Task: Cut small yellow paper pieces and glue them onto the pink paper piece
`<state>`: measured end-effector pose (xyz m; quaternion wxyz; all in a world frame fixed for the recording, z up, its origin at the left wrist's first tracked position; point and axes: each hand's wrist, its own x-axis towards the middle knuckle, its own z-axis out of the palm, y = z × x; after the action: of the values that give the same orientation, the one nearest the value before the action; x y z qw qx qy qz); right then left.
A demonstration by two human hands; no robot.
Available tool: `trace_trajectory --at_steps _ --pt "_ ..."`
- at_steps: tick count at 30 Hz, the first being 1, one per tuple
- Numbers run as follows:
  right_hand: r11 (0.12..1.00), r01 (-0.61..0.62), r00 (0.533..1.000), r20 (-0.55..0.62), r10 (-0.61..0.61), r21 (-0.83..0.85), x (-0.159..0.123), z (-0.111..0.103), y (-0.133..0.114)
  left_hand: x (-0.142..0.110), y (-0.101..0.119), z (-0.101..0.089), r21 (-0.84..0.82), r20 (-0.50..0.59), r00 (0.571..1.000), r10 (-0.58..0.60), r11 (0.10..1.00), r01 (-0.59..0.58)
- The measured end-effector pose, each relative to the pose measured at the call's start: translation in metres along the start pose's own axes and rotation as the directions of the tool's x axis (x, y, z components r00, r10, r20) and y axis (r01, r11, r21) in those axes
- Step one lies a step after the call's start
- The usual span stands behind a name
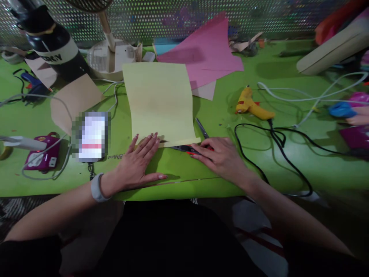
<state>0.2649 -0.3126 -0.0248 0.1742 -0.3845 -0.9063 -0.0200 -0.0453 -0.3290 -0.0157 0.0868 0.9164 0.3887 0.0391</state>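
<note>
A sheet of pale yellow paper (pixel 160 100) lies on the green table. My left hand (pixel 141 157) is spread flat, its fingertips pressing on the paper's near edge. A narrow yellow strip (pixel 184 142) runs along that edge and sticks out a little to the right; whether it is cut or folded I cannot tell. My right hand (pixel 221 156) is closed around the red handles of a pair of scissors (pixel 180 147) at the paper's lower right corner. Their dark blades are apart, one pointing left by the strip, the other pointing away beside the paper. My fingers partly hide the handles.
To the right are a yellow glue gun (pixel 250 105) and its looping black cord (pixel 288 165). Pink paper (pixel 204 54) lies behind the sheet. On the left are a blurred-out phone (pixel 92 136), a purple power block (pixel 43 152), a dark bottle (pixel 57 42) and a fan base (pixel 121 55).
</note>
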Motion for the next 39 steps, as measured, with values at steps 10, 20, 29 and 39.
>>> trace_trajectory --at_steps 10,20,29,39 --pt "0.999 0.033 0.999 0.02 -0.033 0.007 0.008 0.002 -0.004 -0.01 -0.006 0.002 0.05 0.008 1.0 0.017 0.999 -0.017" --pt "0.999 0.04 0.999 -0.02 -0.04 0.024 0.014 0.004 -0.013 -0.012 -0.005 0.002 0.024 -0.011 1.0 0.012 1.0 -0.012" --pt "0.999 0.042 0.999 -0.018 -0.042 0.01 0.015 0.002 -0.019 -0.011 -0.004 0.001 -0.013 0.002 1.0 0.005 1.0 -0.005" --pt "0.998 0.057 0.998 -0.005 -0.057 0.02 0.017 0.004 -0.018 -0.029 -0.027 -0.014 -0.019 0.064 0.996 -0.067 0.998 0.068"
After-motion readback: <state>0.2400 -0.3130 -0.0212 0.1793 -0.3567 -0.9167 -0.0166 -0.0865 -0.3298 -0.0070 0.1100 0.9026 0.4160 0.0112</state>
